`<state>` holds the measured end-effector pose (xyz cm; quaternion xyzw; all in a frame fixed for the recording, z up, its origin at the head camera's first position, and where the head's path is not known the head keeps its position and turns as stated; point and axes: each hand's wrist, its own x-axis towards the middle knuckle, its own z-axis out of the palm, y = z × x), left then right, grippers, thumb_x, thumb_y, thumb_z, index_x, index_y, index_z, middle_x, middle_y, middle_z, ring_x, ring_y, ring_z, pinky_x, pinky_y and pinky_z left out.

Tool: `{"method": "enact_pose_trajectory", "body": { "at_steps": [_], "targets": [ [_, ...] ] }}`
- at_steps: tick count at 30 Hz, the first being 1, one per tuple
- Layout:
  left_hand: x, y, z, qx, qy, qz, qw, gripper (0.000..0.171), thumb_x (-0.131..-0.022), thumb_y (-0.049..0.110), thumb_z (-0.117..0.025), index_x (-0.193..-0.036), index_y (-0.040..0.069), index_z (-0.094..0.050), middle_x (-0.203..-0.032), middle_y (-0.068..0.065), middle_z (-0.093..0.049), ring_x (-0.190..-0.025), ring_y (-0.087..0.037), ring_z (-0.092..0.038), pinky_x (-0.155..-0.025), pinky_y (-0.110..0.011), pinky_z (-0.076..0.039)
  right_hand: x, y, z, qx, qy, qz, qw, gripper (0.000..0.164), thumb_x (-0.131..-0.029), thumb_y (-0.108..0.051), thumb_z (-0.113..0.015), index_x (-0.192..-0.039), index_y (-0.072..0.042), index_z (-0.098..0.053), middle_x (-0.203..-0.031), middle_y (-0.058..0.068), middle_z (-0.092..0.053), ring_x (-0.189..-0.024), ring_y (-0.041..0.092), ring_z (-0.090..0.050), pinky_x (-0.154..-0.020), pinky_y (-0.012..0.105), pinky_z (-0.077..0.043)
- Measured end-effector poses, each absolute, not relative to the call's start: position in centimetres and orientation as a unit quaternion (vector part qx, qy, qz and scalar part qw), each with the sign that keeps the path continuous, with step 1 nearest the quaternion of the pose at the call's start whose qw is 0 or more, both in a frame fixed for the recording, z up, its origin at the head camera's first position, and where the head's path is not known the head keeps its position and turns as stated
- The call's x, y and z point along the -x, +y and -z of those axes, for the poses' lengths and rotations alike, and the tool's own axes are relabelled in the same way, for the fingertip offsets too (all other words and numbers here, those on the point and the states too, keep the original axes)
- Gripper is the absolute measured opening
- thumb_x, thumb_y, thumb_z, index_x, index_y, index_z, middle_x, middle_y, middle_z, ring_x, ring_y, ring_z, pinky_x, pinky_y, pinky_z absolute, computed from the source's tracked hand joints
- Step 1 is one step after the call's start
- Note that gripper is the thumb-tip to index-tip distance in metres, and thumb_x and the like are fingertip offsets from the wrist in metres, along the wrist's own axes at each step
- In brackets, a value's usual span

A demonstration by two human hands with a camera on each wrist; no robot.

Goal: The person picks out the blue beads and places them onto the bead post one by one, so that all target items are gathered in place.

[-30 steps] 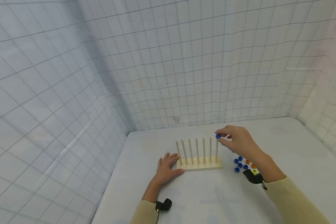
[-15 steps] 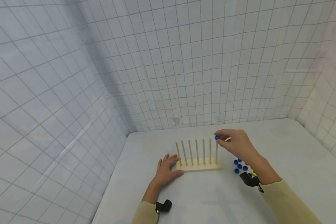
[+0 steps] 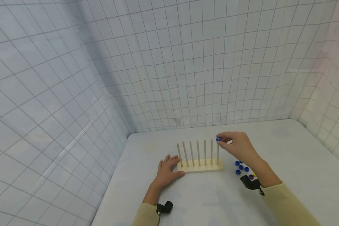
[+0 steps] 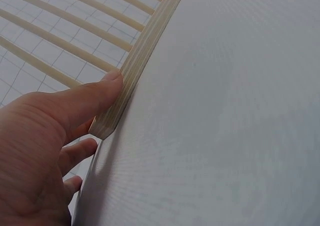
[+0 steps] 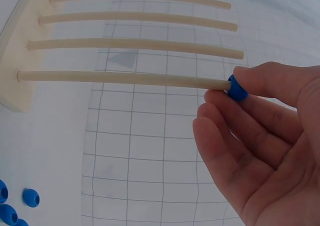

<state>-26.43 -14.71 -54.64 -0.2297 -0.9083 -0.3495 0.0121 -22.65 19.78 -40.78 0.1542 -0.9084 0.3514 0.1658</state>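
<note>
Softly and evenly lit in the head view, with diffuse, cool white light across the table (image 3: 197,194) and the gridded back wall (image 3: 169,78). Tinged faintly pink at the upper right; shaded grey down the corner beside the gridded left wall (image 3: 39,103). Stretched by a wide lens toward the edges, and too coarse for fine detail on the small blue beads (image 3: 240,168). Marked by a faint, soft-edged shadow beside the right sleeve (image 3: 288,204). Dimmer and greyer in the left wrist view, darkening over the left hand (image 4: 35,146) toward the bottom edge. Paler and brighter in the right wrist view, with wooden pegs (image 5: 125,79) bowed by the lens.
</note>
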Motion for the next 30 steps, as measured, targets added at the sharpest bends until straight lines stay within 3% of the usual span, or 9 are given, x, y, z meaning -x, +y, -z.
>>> {"method": "enact_pose_trajectory", "body": {
  "at_steps": [30],
  "targets": [
    [26.31,-14.74,54.56,0.227,-0.91,0.346,0.009,0.068,-0.087,0.052,-0.075,-0.142,0.016,-0.058,-0.153,-0.002,-0.046,-0.151,-0.037,-0.018,-0.116,-0.066,-0.001,22.57,19.69,41.52,-0.153,-0.911,-0.345,0.166,0.027,-0.091,-0.018,-0.076,-0.117,-0.009,-0.076,-0.089,-0.005,-0.074,-0.089,0.02,-0.069,-0.064,0.031,-0.052]
  ]
}}
